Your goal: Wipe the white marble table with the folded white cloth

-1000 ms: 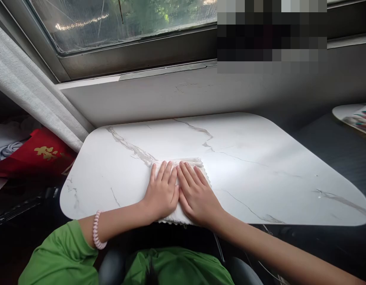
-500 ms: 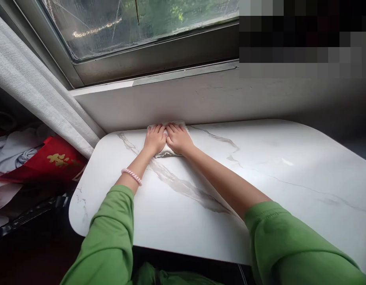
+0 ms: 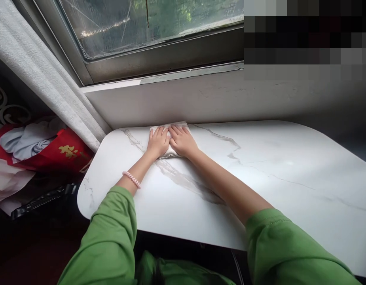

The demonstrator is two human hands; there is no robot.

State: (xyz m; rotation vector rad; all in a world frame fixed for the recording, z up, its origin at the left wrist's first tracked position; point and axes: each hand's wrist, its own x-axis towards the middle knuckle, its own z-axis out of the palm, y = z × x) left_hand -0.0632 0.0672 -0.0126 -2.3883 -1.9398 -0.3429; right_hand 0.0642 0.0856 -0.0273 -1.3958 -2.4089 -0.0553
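Both of my hands lie flat, side by side, on a folded white cloth at the far edge of a white marbled table. My left hand has its fingers spread over the cloth's left part. My right hand presses on its right part, fingers stretched out and pointing up-left. The thumbs are close together. A pink twisted band circles my left wrist. The middle of the cloth is hidden under the palms.
A wall and a window frame rise behind the table. A light curtain hangs at left, beside a red bag with grey-white clothes. The upper right is pixelated.
The whole view has shifted, so the table, window and bag appear further right. Both hands remain on the cloth, with little movement relative to the table.
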